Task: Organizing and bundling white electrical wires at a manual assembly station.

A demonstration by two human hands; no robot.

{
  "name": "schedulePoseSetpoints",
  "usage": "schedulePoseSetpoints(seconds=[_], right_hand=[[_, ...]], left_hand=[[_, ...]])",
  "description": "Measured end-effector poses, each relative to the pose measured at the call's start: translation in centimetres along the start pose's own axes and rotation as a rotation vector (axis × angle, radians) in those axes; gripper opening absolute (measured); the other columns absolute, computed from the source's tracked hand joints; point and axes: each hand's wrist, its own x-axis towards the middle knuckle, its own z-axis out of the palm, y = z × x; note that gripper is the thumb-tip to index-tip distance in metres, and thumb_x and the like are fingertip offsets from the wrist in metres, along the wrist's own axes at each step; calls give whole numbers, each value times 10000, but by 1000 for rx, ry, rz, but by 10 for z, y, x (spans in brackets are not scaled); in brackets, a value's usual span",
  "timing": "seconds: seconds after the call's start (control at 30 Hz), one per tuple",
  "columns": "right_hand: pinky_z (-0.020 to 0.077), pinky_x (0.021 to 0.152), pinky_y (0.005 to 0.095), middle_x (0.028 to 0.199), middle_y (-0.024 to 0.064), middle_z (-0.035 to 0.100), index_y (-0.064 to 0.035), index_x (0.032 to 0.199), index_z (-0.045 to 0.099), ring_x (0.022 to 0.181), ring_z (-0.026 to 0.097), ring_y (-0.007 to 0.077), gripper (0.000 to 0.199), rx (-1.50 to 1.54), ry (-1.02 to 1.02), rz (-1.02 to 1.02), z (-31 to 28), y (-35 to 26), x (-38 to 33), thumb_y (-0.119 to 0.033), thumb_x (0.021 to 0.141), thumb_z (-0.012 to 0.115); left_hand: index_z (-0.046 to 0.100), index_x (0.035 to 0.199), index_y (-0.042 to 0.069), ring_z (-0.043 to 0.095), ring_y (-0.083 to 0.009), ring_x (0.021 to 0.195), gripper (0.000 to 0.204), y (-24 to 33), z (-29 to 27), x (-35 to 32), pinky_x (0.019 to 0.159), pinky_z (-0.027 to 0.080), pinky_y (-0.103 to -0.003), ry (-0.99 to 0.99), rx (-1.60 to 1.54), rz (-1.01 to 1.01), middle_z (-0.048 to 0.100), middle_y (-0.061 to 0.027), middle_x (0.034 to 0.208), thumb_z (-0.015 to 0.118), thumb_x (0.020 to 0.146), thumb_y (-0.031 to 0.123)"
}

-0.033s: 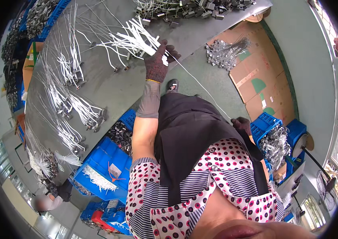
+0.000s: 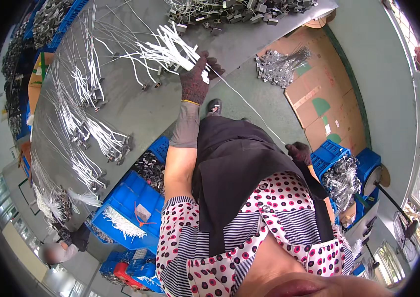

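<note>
My left hand (image 2: 196,83), in a dark knit glove, is closed round a bundle of white-sleeved wires (image 2: 174,53) over the grey table (image 2: 140,106). The sleeves fan out toward the table's far side, and small dark metal pieces lie among thin bare wires beside them. From this hand a single thin white cord (image 2: 249,108) runs slack to the right. My right hand (image 2: 300,152), gloved too, pinches the cord's other end near my hip. Its fingertips are small in view.
More wire bundles (image 2: 106,136) lie along the table's left. Metal parts (image 2: 249,11) are heaped at its far edge. Flattened cardboard (image 2: 314,106) on the floor carries a silvery pile (image 2: 277,67). Blue crates (image 2: 136,208) stand by my left, others (image 2: 326,158) by my right. Another person works at far left.
My right hand has shifted very slightly forward with the cord's end. The left hand stays almost in place, still round the bundle.
</note>
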Motion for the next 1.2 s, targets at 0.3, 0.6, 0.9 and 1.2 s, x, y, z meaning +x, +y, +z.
schedulePoseSetpoints(seconds=[0.3,0.6,0.9,1.2], right_hand=[[508,608,294,938,102,702,-4,1148,634,746,635,155,446,344,-113,-349,71,-231,67,-393,939,570],[464,941,497,1161,311,623,45,1206,577,1078,600,458,624,-44,-85,-706,127,-391,108,-516,987,417],[546,667,355,1033,136,663,-55,1115,574,856,649,242,342,1271,-301,-466,82,-463,190,-340,937,638],[473,528,282,822,113,664,-21,1010,632,626,604,168,319,911,-256,-398,58,-411,153,-320,900,630]], left_hand=[[622,1165,-23,687,-269,938,228,-18,15,-26,825,617,-454,-39,268,-167,674,-152,1049,548,983,94],[677,1082,92,689,-254,877,281,-7,-30,3,781,542,-376,-181,1128,312,706,-123,986,598,831,-4],[726,906,31,669,-109,700,346,51,-66,20,547,522,-288,504,1410,50,715,-68,805,704,895,375],[625,1136,-19,683,-237,710,253,38,-34,-5,628,627,-387,120,248,-70,667,-168,919,639,934,133]])
